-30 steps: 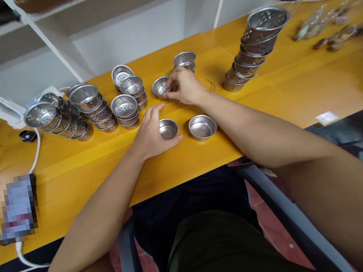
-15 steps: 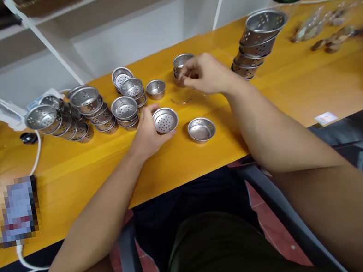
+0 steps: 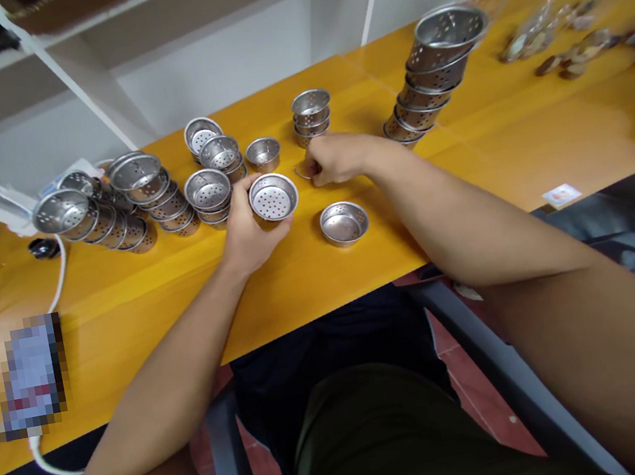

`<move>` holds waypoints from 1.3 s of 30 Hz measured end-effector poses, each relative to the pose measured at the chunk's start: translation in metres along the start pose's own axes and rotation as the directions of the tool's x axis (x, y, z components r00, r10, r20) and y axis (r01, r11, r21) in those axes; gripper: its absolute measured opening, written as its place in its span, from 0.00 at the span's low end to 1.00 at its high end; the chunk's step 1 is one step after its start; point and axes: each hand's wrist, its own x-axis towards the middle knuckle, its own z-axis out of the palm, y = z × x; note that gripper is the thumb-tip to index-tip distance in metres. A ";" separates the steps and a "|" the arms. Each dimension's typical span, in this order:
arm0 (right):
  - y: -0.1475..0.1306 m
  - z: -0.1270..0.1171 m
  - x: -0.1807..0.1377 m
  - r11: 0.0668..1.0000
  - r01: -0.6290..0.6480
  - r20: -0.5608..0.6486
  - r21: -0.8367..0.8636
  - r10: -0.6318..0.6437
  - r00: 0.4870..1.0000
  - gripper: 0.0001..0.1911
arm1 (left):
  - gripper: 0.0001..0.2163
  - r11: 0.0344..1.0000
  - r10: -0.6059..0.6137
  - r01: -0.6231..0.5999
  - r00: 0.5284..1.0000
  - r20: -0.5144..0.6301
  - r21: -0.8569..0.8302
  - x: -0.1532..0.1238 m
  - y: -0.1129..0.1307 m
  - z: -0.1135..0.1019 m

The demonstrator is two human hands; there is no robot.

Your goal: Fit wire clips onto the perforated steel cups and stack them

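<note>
Label (image 3: 562, 195) at the bench's (image 3: 296, 290) front edge too small to read, shiny round cup (image 3: 274, 198), floor pierced, clasped by the left hand (image 3: 246, 232) between front and back edges, right hand (image 3: 334, 158) curled at a wire (image 3: 300, 173), grip hidden.

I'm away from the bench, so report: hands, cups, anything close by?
Left hand holding metal cup. Right hand curled at thin wire. Another cup on table. Short cup stack just beyond right hand.
</note>
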 end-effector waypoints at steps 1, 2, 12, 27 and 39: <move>-0.003 -0.002 -0.001 1.000 -0.001 0.020 -0.010 0.001 1.000 0.15 | 0.40 1.000 -0.003 0.002 1.000 -0.006 -0.005 0.000 0.000 0.000; -0.004 -0.003 -0.002 1.000 0.002 0.031 -0.014 -0.002 1.000 0.14 | 0.40 1.000 -0.004 0.004 1.000 -0.008 -0.013 0.000 0.001 -0.001; 0.023 -0.003 -0.013 0.889 0.167 -0.408 0.427 0.025 0.913 0.14 | 0.44 0.998 0.017 -0.020 0.999 -0.050 -0.063 -0.001 -0.004 0.005; -0.009 -0.001 -0.013 0.463 0.445 -0.510 0.766 0.017 0.860 0.41 | 0.53 0.976 -0.045 0.034 0.998 -0.046 -0.217 0.003 -0.016 0.012; -0.024 -0.003 -0.021 0.523 0.393 -0.505 0.757 0.084 0.859 0.39 | 0.49 0.938 -0.005 0.015 1.000 0.028 -0.347 0.000 -0.030 0.012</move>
